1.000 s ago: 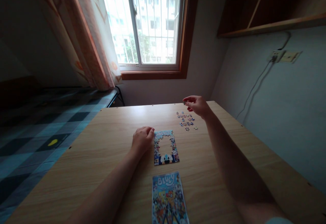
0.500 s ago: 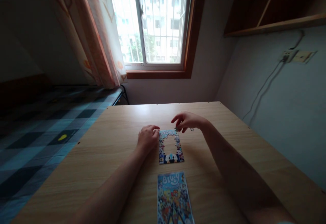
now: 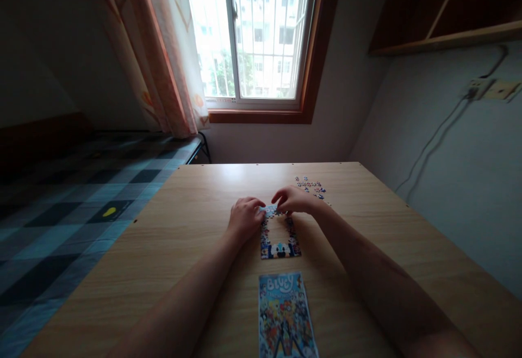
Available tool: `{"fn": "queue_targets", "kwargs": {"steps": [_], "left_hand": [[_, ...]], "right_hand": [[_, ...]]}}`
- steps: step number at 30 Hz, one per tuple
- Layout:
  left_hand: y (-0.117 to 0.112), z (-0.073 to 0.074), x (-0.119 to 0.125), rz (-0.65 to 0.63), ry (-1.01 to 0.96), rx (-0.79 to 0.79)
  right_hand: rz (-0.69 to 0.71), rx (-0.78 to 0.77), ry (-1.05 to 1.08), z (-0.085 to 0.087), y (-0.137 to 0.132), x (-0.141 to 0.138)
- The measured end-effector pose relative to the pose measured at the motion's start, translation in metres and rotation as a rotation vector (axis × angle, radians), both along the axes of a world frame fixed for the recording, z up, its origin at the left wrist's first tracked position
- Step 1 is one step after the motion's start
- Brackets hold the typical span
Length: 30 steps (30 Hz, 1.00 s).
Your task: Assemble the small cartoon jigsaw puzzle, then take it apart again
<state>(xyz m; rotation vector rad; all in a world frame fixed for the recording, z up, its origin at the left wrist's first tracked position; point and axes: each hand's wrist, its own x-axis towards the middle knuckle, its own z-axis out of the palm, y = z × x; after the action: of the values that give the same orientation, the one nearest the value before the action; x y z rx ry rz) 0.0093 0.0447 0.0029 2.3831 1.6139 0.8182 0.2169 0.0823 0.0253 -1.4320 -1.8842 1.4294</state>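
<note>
A partly assembled jigsaw puzzle (image 3: 280, 250) lies on the table, its frame of joined pieces surrounding a bare middle. My left hand (image 3: 247, 218) rests at its upper left corner, fingertips touching the edge and loosely extended. Over the top right part of the puzzle, my right hand (image 3: 294, 200) has its thumb and fingers bent down in a pinch around a small puzzle piece (image 3: 279, 209), partly covered by the fingers. Nearer to me lies a printed Bluey picture sheet (image 3: 285, 314).
Several loose puzzle pieces (image 3: 309, 184) are scattered beyond my right hand on the wooden table (image 3: 183, 249). A bed with a checked cover (image 3: 122, 184) stands to the left. Ahead is a window (image 3: 265, 43); a cable (image 3: 428, 135) hangs on the right wall.
My right hand has moved left and down onto the puzzle's top edge, uncovering the loose pieces behind it. My left hand stays at the corner. The view has shifted slightly.
</note>
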Motion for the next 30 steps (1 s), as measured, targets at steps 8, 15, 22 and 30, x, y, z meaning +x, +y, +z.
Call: {"fn": "queue_targets", "kwargs": {"steps": [8,15,22,30], "left_hand": [[-0.001,0.001,0.000,-0.017,0.056,0.009],[-0.002,0.001,0.000,-0.018,0.057,0.006],[-0.001,0.001,0.001,-0.016,0.055,0.004],[0.000,0.000,0.001,-0.020,0.050,0.012]], "right_hand": [[-0.007,0.076,-0.046,-0.002,-0.002,-0.002],[-0.004,0.142,-0.095,-0.011,0.002,-0.002],[0.007,0.220,-0.202,-0.013,0.001,-0.006],[0.010,0.350,-0.353,-0.003,-0.010,-0.010]]}}
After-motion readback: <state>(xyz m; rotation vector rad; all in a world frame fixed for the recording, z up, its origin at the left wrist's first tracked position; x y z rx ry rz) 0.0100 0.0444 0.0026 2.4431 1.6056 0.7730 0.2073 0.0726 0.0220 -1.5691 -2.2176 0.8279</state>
